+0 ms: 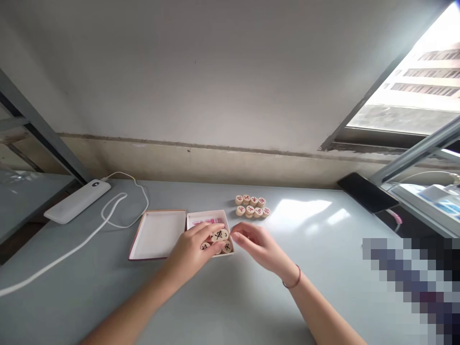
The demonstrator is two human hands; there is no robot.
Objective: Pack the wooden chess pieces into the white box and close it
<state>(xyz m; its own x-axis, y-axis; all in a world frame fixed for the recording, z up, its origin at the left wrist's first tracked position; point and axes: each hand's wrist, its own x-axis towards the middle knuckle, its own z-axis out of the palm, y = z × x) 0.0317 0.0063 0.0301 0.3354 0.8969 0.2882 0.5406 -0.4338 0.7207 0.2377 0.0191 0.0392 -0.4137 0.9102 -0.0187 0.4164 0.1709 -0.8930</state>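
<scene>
Round, pale pieces with black characters (219, 235) sit in and just above a shallow, square-cornered box (210, 215) with thin, whitish walls, its floor showing pink-red print. The left hand (194, 244) reaches over the box, thumb and fingers curved around some of these pieces, grasping them. The right hand (257, 242) is at the box's right edge, its fingers bent and close together; whether it pinches anything cannot be told. A thin reddish band (298, 277) circles the right wrist. Flat against the box's left side lies a shallow, white-lined lid (158, 235) with a reddish-brown rim. Beyond the right hand, stubby discs with red characters (250, 211) stand in two short rows on the smooth, grey-blue surface (223, 306). Farther left lies a glossy white power bank (77, 201), rounded at its corners, with a looping white cable (108, 218). A flat black phone (367, 192) rests at the far right, near a metal frame. Behind runs a matte, grey wall (194, 72) above a rougher cream strip.
</scene>
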